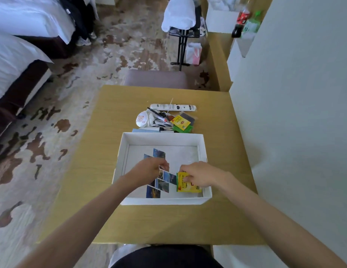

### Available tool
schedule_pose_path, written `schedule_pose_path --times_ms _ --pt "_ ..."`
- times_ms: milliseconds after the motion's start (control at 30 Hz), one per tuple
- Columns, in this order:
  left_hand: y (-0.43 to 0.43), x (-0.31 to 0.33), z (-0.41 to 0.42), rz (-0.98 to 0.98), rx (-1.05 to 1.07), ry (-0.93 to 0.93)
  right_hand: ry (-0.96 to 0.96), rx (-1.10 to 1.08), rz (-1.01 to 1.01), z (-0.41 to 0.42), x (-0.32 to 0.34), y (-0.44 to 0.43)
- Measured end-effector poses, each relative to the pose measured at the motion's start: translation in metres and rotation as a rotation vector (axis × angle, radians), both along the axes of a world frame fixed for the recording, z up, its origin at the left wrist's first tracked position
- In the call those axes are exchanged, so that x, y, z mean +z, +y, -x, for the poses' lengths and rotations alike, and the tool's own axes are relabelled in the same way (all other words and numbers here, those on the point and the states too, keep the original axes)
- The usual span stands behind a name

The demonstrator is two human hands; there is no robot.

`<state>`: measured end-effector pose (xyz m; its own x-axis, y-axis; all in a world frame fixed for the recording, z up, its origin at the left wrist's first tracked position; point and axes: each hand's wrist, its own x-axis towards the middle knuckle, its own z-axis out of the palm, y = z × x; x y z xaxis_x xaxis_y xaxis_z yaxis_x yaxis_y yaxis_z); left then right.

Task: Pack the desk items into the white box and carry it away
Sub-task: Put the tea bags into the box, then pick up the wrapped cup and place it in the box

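two hands are working inside the white box (163, 139), which is sitting open on the wooden desk (110, 117), toward the near half of the top. the left hand (149, 168) is reaching in over the box's left wall, fingers curled and pinching the top edge of a photo print (162, 176). more photo prints (159, 154) are lying on the box floor, some overlapping, running from the middle toward the near wall. the right hand (199, 176) is gripping a yellow tea packet (185, 186) with thumb on its face, holding it down in the near-right corner of the box; can't tell whether the packet is touching the floor. the unpacked pile (165, 120) is sitting on the desk just behind the box's far wall: a long white bar-shaped item (172, 107) at the back, a round white case (142, 119) with a cartoon face on the left, a bundle of white cable (163, 123) in the middle, another yellow packet (181, 121) and a green packet (183, 129) on the right. a padded stool (157, 79) is standing beyond the desk's far edge.
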<state>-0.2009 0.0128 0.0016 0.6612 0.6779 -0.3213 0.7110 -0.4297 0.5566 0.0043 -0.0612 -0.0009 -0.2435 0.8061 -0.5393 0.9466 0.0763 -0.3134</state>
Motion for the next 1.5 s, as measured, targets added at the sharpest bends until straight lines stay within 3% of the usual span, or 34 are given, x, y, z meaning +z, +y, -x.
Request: schedule_pose_path --times_ms 167,267,333,467,633,800,967,1033,1167,1500 --pt "0.023 0.005 0.017 -0.351 -0.02 -0.228 -0.091 0.039 0.112 0.015 -0.01 -0.002" --pt "0.039 0.008 0.024 -0.515 -0.001 -0.295 -0.226 0.162 -0.042 0.018 -0.012 -0.004" --pt "0.049 0.009 0.027 -0.643 0.019 -0.269 -0.287 0.249 -0.14 0.016 -0.013 -0.005" --pt "0.07 0.002 0.031 -0.757 0.006 -0.042 -0.32 0.294 -0.163 0.008 -0.013 -0.005" --pt "0.079 -0.012 0.038 -0.686 -0.007 0.046 -0.254 0.288 -0.191 0.007 -0.012 0.003" --pt "0.086 -0.006 0.041 -0.6 0.015 0.036 0.115 -0.099 -0.346 -0.01 0.024 0.058" --pt "0.119 0.0 0.036 -0.2 0.201 -0.165 0.289 -0.355 -0.508 -0.013 0.035 0.123" --pt "0.144 -0.005 0.035 -0.06 0.288 -0.23 0.281 -0.427 -0.447 -0.009 0.026 0.146" --pt "0.196 -0.034 0.034 0.089 0.358 -0.143 0.226 -0.511 -0.304 0.007 -0.001 0.193" --pt "0.278 -0.096 -0.002 0.174 0.37 0.004 0.113 -0.532 -0.228 0.039 -0.047 0.274"
